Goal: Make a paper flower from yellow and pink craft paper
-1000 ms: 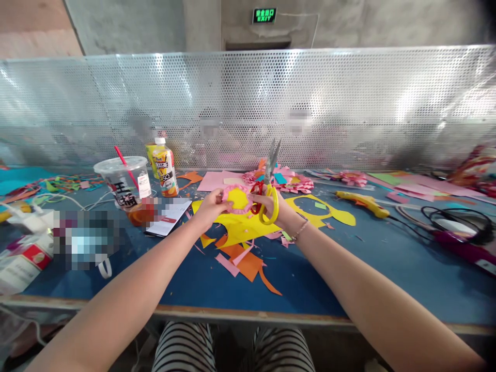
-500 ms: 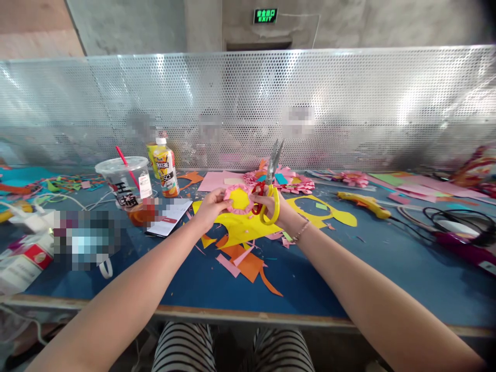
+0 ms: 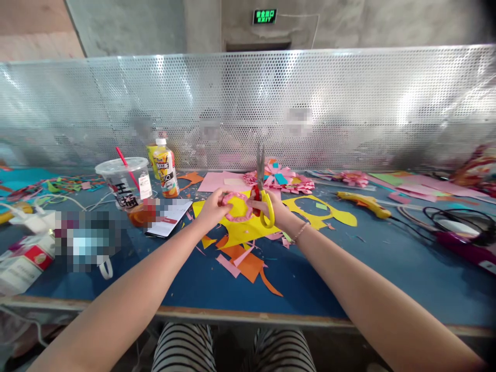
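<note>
My left hand [image 3: 211, 207] pinches the left edge of a small paper flower [image 3: 237, 205], a yellow disc ringed with a pink frill, held just above the blue table [image 3: 349, 258]. My right hand [image 3: 271, 209] grips the yellow and red handles of a pair of scissors [image 3: 261, 190], whose blades point straight up and are closed. The fingers of that hand also touch the flower's right edge. Under both hands lies a sheet of yellow paper [image 3: 240, 230] with cut-outs, and orange and pink scraps [image 3: 244, 261] lie nearer to me.
A plastic cup with a red straw [image 3: 126, 183] and a juice bottle [image 3: 166, 168] stand at the left. Finished pink paper flowers [image 3: 289, 181] lie behind my hands. A yellow glue gun [image 3: 362, 202] and black cables [image 3: 457, 219] lie at the right. A perforated metal screen [image 3: 349, 108] backs the table.
The scissors have swung from leaning right to pointing straight up. The flower has tilted flatter and dropped slightly, with my hands a little closer together.
</note>
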Demonstrator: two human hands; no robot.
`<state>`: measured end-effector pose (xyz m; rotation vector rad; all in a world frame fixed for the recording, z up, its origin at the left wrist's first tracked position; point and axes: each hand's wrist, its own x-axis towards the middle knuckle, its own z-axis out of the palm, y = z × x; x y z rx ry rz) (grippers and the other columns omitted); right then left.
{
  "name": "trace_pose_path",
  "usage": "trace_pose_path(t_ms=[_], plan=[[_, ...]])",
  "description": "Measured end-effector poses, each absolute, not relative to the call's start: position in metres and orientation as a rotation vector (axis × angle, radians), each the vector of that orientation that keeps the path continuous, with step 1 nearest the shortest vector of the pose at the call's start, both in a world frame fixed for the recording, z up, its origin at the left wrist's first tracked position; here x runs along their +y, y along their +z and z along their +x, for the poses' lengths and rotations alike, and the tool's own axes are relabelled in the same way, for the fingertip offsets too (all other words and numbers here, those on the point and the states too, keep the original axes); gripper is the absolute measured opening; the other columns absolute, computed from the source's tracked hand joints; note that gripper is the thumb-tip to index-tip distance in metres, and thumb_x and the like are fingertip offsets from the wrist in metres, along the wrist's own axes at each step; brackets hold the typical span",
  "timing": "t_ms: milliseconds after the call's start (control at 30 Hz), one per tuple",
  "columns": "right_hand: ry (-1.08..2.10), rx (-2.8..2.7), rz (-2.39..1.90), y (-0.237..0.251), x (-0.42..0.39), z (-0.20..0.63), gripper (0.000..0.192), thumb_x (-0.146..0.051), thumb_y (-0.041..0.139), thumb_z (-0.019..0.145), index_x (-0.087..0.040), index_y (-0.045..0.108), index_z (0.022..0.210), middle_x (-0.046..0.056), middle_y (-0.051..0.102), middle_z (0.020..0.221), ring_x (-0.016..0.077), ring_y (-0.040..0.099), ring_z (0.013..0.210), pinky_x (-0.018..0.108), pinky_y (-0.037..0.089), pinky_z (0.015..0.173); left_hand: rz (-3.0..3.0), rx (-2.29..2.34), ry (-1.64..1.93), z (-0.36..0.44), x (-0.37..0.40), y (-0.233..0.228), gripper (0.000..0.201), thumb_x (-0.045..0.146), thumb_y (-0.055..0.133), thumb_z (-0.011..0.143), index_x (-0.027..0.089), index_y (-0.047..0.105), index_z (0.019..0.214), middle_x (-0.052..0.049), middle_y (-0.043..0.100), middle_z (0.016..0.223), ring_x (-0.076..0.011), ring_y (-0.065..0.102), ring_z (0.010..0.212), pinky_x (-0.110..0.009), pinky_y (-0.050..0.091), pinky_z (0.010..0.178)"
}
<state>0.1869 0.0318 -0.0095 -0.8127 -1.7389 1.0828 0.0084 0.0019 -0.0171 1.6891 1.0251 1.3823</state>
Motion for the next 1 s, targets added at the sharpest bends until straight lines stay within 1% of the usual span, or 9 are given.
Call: trace_pose_path(t_ms=[100,167,233,367,600,800,900,1000], plan=[[1.053,-1.767,-0.801,-0.0148,0.0359,0.1857,0.025,-0.032,0.065,0.062,-0.019,0.044,0.067,-0.004,0.049,0.059,0.0081,0.047,0.047,0.023,0.039,0.047,1.917,1.08,1.408,0.007,0.0017,-0.0169,0.038,0.008,0.051,0.065,0.018,0.054,0.101,-0.005,0.061,0.102,-0.0157,0.058,0.091,-0.028,0.046,0.078],[1.042,-1.765,-0.803,-0.017,0.0382,0.1857,0.025,-0.032,0.065,0.062,-0.019,0.044,0.068,-0.005,0.049,0.059,0.0085,0.047,0.048,0.023,0.039,0.047,1.98,1.093,1.41,0.006,0.0029,-0.018,0.036,0.009,0.05,0.067,0.018,0.055,0.102,-0.006,0.061,0.105,-0.0164,0.057,0.096,-0.029,0.044,0.084],[1.04,-1.767,-0.798,-0.0172,0.0389,0.1865,0.024,-0.032,0.064,0.063,-0.019,0.045,0.067,-0.005,0.048,0.057,0.0087,0.047,0.048,0.023,0.039,0.048,2.001,1.096,1.396,0.0053,0.0043,-0.0194,0.035,0.009,0.049,0.069,0.017,0.055,0.102,-0.006,0.061,0.104,-0.0164,0.057,0.096,-0.03,0.043,0.085],[1.046,-1.77,-0.792,-0.0144,0.0365,0.1882,0.022,-0.03,0.064,0.064,-0.018,0.046,0.067,-0.005,0.048,0.056,0.0083,0.046,0.048,0.023,0.037,0.048,2.01,1.096,1.379,0.0049,0.0056,-0.0202,0.035,0.01,0.049,0.069,0.017,0.057,0.102,-0.005,0.063,0.101,-0.0161,0.058,0.093,-0.029,0.044,0.084],[1.06,-1.757,-0.782,-0.0128,0.034,0.187,0.024,-0.032,0.066,0.064,-0.018,0.046,0.067,-0.004,0.048,0.055,0.0088,0.046,0.048,0.024,0.037,0.048,1.923,1.057,1.374,0.005,0.0056,-0.0192,0.029,0.012,0.051,0.069,0.014,0.058,0.098,-0.007,0.064,0.096,-0.0166,0.06,0.088,-0.03,0.046,0.08],[1.062,-1.746,-0.784,-0.0133,0.0348,0.1867,0.026,-0.033,0.066,0.063,-0.018,0.046,0.068,-0.005,0.048,0.056,0.0085,0.046,0.049,0.024,0.038,0.048,1.789,0.997,1.379,0.0074,0.0053,-0.0183,0.03,0.009,0.053,0.066,0.013,0.058,0.096,-0.007,0.064,0.097,-0.0167,0.059,0.091,-0.03,0.045,0.083],[1.076,-1.717,-0.769,-0.014,0.0354,0.1854,0.028,-0.034,0.066,0.063,-0.019,0.044,0.069,-0.005,0.048,0.058,0.0083,0.046,0.049,0.024,0.038,0.048,1.695,1.01,1.393,0.0089,0.0038,-0.0177,0.034,0.009,0.055,0.064,0.014,0.057,0.098,-0.007,0.063,0.099,-0.0166,0.059,0.09,-0.028,0.047,0.078],[1.063,-1.695,-0.765,-0.0147,0.036,0.1843,0.03,-0.035,0.067,0.063,-0.019,0.042,0.07,-0.005,0.048,0.059,0.0081,0.046,0.048,0.024,0.038,0.047,1.622,1.001,1.406,0.0097,0.0029,-0.0181,0.038,0.012,0.057,0.063,0.016,0.054,0.101,-0.005,0.063,0.093,-0.0153,0.06,0.082,-0.026,0.048,0.067]])
